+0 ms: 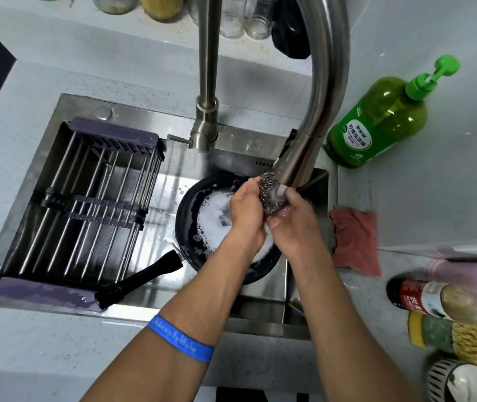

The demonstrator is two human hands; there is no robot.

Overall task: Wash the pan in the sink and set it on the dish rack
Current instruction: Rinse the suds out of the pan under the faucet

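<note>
A black pan [191, 207] lies in the steel sink [263, 300], full of white foam, its long black handle [138, 280] pointing to the front left. Above the pan, both hands hold a steel wool scrubber [270, 195] under the running faucet spout [289, 175]. My left hand [246, 216] grips the scrubber from the left and my right hand [292, 224] cups it from below and the right. The dish rack [86, 204], dark with metal bars and purple ends, sits over the sink's left half and holds nothing.
A green dish soap bottle [376, 123] stands on the counter right of the faucet. A pink cloth [354, 239] hangs at the sink's right edge. Bottles, a sponge [426, 332] and a striped bowl [458, 381] crowd the front right. Glass jars [243, 15] line the back ledge.
</note>
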